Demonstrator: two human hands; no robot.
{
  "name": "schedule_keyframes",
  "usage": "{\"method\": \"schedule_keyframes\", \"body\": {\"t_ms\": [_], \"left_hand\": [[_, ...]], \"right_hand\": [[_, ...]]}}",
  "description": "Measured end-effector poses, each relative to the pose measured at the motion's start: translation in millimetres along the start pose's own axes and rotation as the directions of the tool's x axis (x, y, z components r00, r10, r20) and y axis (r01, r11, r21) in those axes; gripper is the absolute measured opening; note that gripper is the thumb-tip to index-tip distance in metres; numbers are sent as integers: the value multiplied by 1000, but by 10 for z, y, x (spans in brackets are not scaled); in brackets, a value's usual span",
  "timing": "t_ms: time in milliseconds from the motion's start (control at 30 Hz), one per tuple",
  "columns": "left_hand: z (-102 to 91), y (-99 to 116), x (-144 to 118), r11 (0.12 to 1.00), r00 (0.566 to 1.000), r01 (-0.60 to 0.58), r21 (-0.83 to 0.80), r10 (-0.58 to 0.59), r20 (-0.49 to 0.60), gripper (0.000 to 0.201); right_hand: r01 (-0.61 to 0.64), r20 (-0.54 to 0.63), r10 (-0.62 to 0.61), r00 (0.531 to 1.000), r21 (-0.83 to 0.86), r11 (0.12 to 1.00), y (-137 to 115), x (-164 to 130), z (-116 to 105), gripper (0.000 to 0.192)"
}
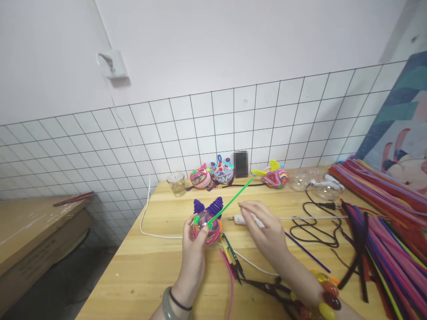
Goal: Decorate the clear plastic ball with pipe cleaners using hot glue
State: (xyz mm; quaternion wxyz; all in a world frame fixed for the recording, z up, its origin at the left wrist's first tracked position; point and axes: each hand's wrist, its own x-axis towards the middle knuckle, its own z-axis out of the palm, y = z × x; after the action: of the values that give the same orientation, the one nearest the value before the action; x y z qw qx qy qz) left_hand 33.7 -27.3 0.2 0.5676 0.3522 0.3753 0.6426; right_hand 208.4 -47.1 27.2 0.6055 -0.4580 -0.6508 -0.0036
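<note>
My left hand (pixel 195 242) is closed around a clear round ball ornament (pixel 202 224) decorated with coloured pipe cleaners. Two purple coiled ear shapes (pixel 214 206) stand up from its top. A straight green pipe cleaner (pixel 231 201) sticks out from its front toward the upper right, beside my left thumb. To the right, my right hand (pixel 263 224) hovers with its fingers stretched and nothing visible in them. Partly hidden behind those fingers lies a white pen-like tool with a metal tip (pixel 239 219).
Tweezers (pixel 230 258) and black scissors (pixel 263 286) lie near my forearms. Finished ornaments (pixel 223 172) and a glass jar (pixel 176 183) line the wall. At right are a black cord (pixel 312 240), clear balls (pixel 299 181) and piled pipe cleaners (pixel 383 249).
</note>
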Motion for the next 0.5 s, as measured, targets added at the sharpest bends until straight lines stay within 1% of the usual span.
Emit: {"method": "schedule_keyframes", "body": {"t_ms": [33, 67, 100, 167, 233, 333, 400, 500], "left_hand": [[-5, 9, 14, 1000, 1000, 1, -14, -1, -4, 52], [-10, 19, 29, 1000, 1000, 1, -26, -1, -11, 52], [-16, 29, 44, 999, 1000, 0, -38, 0, -17, 51], [-28, 47, 73, 998, 1000, -3, -64, 2, -26, 50], [-39, 62, 96, 996, 999, -1, -91, -2, -36, 48], [-52, 75, 119, 992, 999, 10, -122, -16, -48, 48], [-59, 76, 129, 989, 998, 23, -145, -30, -51, 49], [-68, 68, 141, 982, 997, 44, -186, -55, -55, 51]], "right_hand": [[-111, -14, 111, 994, 16, 994, 49, 23, -32, 18], [-216, -13, 217, 976, 25, 976, 105, 46, -63, 21], [-296, 1, 296, 955, 23, 955, 168, 70, -93, 26], [-391, 68, 391, 918, -6, 920, 296, 115, -151, 33], [-438, 163, 442, 882, -65, 897, 414, 149, -216, 33], [-473, 298, 521, 800, -221, 853, 550, 151, -356, 24], [-475, 337, 585, 737, -357, 804, 615, 108, -460, 17], [-466, 349, 678, 647, -523, 714, 682, -14, -557, 12]]}}
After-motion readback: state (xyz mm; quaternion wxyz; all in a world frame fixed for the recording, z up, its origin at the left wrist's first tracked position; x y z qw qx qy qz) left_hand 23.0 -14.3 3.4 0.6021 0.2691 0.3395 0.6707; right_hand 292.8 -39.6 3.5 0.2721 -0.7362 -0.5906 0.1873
